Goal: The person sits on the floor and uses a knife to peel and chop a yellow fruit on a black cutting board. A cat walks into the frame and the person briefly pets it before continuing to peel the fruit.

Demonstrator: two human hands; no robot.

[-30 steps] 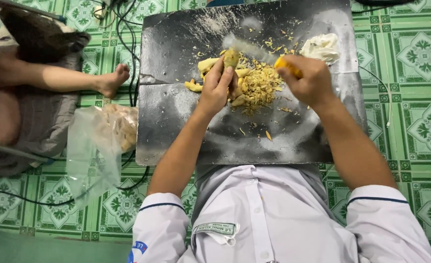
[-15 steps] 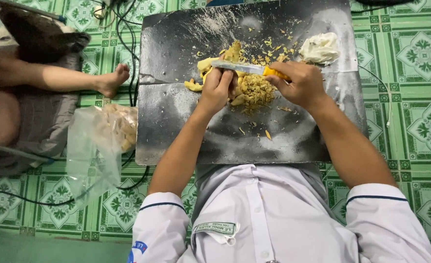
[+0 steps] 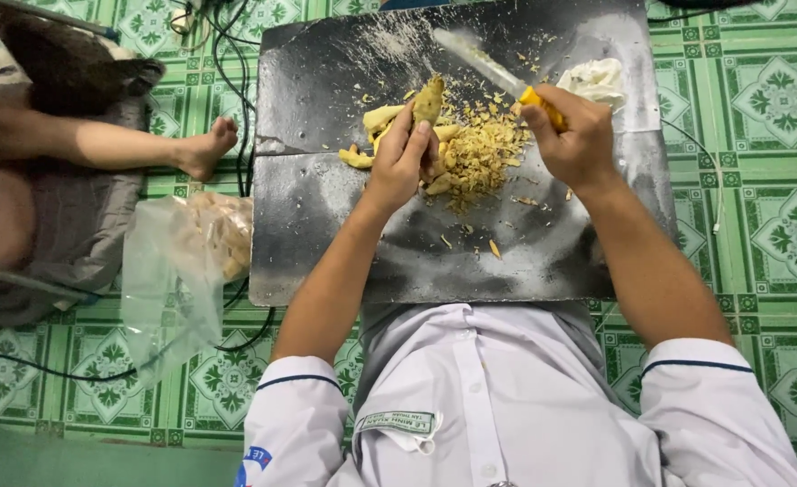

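A yellowish-brown root piece [image 3: 428, 101] is pinched upright in the left hand [image 3: 401, 167] above the dark metal board [image 3: 326, 225], long axis pointing away. The yellow-handled knife [image 3: 493, 72] is gripped by the right hand [image 3: 577, 144], fingers wrapped closed, blade angled up-left.

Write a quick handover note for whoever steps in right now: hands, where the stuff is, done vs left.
Left hand: holds a yellowish root piece upright on the dark slab.
Right hand: grips the yellow-handled knife, blade raised off the root, pointing up-left.
Done: a pile of peelings and a few peeled pieces beside the left hand.
Left: the held piece appears partly peeled. The plastic bag on the floor holds more pieces.
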